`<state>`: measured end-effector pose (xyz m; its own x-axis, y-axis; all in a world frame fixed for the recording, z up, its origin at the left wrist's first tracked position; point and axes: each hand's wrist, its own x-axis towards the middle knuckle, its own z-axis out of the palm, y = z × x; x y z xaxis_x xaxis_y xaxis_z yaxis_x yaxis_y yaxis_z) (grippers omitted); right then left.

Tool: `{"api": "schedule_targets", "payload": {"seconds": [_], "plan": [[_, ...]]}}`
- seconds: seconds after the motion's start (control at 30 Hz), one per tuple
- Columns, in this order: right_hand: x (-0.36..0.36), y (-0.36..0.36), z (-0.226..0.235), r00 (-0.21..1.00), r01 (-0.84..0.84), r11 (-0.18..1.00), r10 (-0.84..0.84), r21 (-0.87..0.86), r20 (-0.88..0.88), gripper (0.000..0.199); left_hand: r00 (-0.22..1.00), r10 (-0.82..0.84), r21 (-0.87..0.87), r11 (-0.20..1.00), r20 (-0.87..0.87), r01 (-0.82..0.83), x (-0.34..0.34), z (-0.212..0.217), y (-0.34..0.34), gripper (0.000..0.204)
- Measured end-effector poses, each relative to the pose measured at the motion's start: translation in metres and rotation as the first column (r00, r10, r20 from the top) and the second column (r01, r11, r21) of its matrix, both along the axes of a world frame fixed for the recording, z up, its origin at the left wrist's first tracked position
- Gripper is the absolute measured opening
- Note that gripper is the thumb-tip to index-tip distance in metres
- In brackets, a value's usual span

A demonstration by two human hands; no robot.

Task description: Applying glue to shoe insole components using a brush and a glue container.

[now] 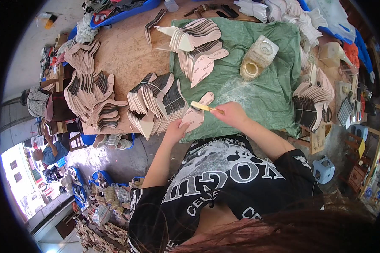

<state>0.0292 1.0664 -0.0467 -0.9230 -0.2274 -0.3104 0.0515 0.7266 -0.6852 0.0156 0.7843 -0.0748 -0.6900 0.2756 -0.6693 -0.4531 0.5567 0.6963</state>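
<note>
My left hand (176, 130) grips the heel end of a pale pink insole board (194, 119) at the near edge of a green cloth (278, 97). My right hand (232, 114) is closed round the handle of a small brush (202, 106) with a flat, yellowish head. The brush lies over the middle of the board; whether its bristles touch it I cannot tell. Just left of the board stand fanned stacks of insole boards (156, 99). A cloudy plastic jug (259, 55) with a crusted round mouth lies farther off on the cloth, its opening toward me.
More insole stacks stand at the far middle (200, 55), the left (88, 90) and the right (314, 99) of the wooden table (118, 46). Blue trays (131, 12) line its far edge. A light blue stool (324, 169) is on the floor at right. Another person (50, 152) is at far left.
</note>
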Motion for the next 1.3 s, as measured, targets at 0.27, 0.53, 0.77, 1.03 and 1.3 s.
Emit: {"api": "schedule_targets", "payload": {"seconds": [0.27,0.53,0.77,1.03,1.3], "plan": [[0.011,-0.003,0.016,0.986,0.006,0.999,0.001,0.039,-0.168,0.036,0.991,-0.076,-0.169,0.984,-0.114,0.056,-0.002,0.039,0.031,0.031],[-0.037,0.127,0.019,0.935,0.295,0.867,-0.349,0.401,0.067,0.040,0.903,-0.231,-0.392,0.917,-0.363,0.076,-0.001,0.038,0.031,0.047],[-0.077,0.151,-0.012,0.891,0.365,0.726,-0.454,0.583,0.007,0.037,0.780,-0.524,-0.676,0.713,-0.341,0.183,-0.005,0.056,0.051,0.059],[-0.061,0.153,0.002,0.898,0.340,0.760,-0.438,0.553,0.049,0.039,0.806,-0.420,-0.696,0.718,-0.417,0.015,-0.012,0.063,0.064,0.044],[-0.045,0.148,-0.002,0.874,0.437,0.766,-0.486,0.471,-0.020,0.041,0.840,-0.402,-0.701,0.712,-0.365,0.036,-0.018,0.060,0.047,0.035]]}}
